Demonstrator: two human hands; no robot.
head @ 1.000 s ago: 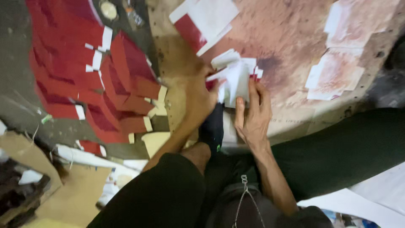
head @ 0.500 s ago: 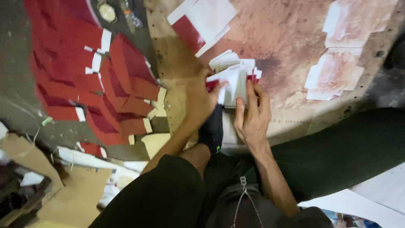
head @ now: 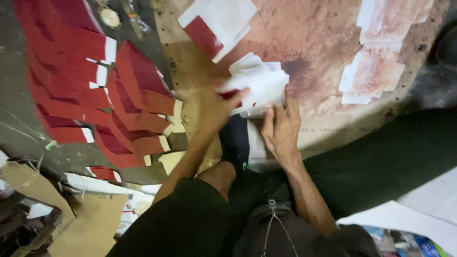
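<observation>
Head view, looking straight down: both hands meet at the centre of the frame over a loose bundle of white paper pieces [head: 259, 83], which lies on a stained, reddish-brown board [head: 314, 38] filling the upper middle. The left hand [head: 216, 107] comes in from the lower left, its grip closed on the near-left edge of the bundle, thumb on top of the sheets, a sliver of red showing under the fingers. The right hand [head: 281, 128] sits just right of centre, fingers spread fairly flat and pointing up the frame, fingertips touching the lower edge of the bundle; it presses rather than clasps, so its grip is open on the paper. The picture is blurred here, so single sheets cannot be told apart.

Upper centre, just above the bundle and apart from it, lies a white sheet with a dark red patch [head: 216, 24]. At the upper right a pale pink-stained stack of papers [head: 381, 52] rests on the board, well apart from the hands. The left half of the frame is filled with overlapping red card pieces with white ends [head: 95, 85], fanned out in rows on the grey floor [head: 14, 119]. Lower left, brown cardboard scraps [head: 90, 223]. Bottom centre, the person's dark-clothed knees [head: 190, 223], a dark sock [head: 234, 140] between the forearms.
</observation>
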